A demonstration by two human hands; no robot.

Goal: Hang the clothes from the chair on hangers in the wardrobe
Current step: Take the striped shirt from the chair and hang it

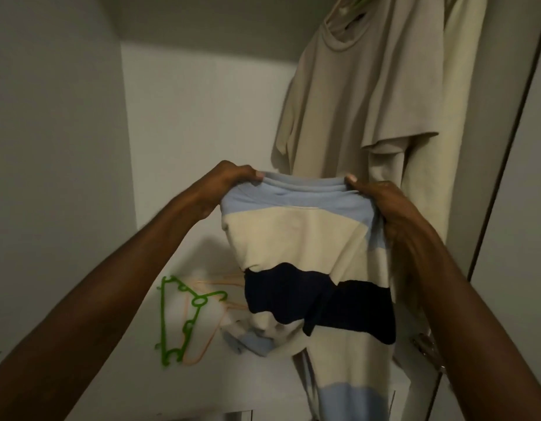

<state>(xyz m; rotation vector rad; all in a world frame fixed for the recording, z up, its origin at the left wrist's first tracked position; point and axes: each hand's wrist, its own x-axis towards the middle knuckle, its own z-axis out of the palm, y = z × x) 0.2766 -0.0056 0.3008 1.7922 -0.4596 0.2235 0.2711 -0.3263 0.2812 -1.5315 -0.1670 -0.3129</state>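
I hold up a striped shirt [305, 238] with light blue, cream and navy bands in front of the open wardrobe. My left hand [223, 183] grips its neckline at the left, and my right hand [381, 205] grips it at the right. The shirt's lower part hangs down onto the white wardrobe shelf [220, 381]. A green hanger [181, 317] lies on that shelf to the left, over a pale orange hanger [202, 338]. A beige T-shirt [354, 95] hangs on a hanger at the upper right.
A second pale garment [448, 117] hangs behind the beige T-shirt. The wardrobe door [524, 147] stands at the right, with a metal hinge [427, 347] low on its edge. White walls close the wardrobe at the left and back.
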